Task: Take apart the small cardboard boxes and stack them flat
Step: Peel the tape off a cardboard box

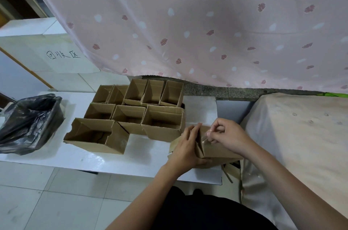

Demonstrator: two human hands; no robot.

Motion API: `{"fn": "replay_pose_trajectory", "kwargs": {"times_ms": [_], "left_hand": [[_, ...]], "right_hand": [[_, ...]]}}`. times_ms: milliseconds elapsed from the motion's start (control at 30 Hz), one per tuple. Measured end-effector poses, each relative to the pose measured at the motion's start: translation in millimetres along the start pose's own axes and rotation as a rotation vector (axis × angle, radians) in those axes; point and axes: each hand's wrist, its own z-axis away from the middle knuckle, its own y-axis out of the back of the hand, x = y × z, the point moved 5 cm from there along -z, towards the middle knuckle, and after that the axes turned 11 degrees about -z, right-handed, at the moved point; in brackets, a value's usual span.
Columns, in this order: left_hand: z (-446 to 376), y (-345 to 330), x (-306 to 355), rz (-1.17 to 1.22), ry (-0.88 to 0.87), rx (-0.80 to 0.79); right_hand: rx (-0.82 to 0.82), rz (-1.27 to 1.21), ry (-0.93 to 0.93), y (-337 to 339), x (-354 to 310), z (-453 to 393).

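Head-camera footage shows a small cardboard box being gripped at about 4 o'clock on the white board. It is clasped along its near-left side by the left hand, whose fingers are curled over the top edge and whose thumb is wrapped beneath. A strip of clear tape on the box top is pinched between the bent thumb and forefinger of the right hand. Nine open-topped boxes are clustered from the centre toward 11 o'clock, touching one another in rows, flaps up; nothing can be made out inside them. A bin lined with a black bag is set at 9 o'clock; its contents cannot be told.
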Motion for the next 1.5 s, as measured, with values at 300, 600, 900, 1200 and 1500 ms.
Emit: {"fn": "replay_pose_trajectory", "kwargs": {"times_ms": [300,600,900,1200,1500], "left_hand": [[23,-12,-42,0.226,0.21,-0.024],[32,-23,-45,0.15,0.222,-0.12],[27,-18,-26,-0.325,0.168,-0.143],[16,-40,-6,-0.508,0.089,-0.194],[15,-44,-10,-0.56,0.087,-0.142]], "right_hand": [[0.005,0.016,0.01,0,-13,6],[-0.009,0.354,0.009,-18,-3,1],[-0.094,0.173,-0.191,-22,2,2],[-0.041,0.304,-0.079,-21,9,-1],[0.095,0.354,0.044,-21,17,0]]}}
